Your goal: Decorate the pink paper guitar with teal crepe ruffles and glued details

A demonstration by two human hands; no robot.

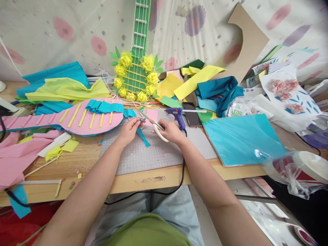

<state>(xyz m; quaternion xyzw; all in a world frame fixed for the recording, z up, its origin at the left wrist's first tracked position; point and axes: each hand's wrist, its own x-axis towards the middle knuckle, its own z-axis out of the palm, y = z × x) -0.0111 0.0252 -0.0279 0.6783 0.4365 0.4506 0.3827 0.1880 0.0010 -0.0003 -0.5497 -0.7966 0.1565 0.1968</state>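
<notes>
My left hand (130,130) pinches a blue crepe paper strip (142,137), whose lower end hangs over the grey cutting mat (159,150). In my right hand (169,131) are scissors with white handles (161,133); their blades point up and left, close to my left fingertips. Whether the blades touch the paper is too small to tell. To the left lies a pink paper instrument shape (98,119) with yellow bars and a ruffled blue strip (104,106) across it. Just beyond my right hand sits a purple glue gun (178,116).
A green paper guitar (133,80) with yellow flowers leans at the back. Right of the mat are a phone (192,116) and a blue sheet (243,138). Crepe paper (66,89) and pink paper (19,155) lie left. A black cord (182,171) crosses the table edge (153,179).
</notes>
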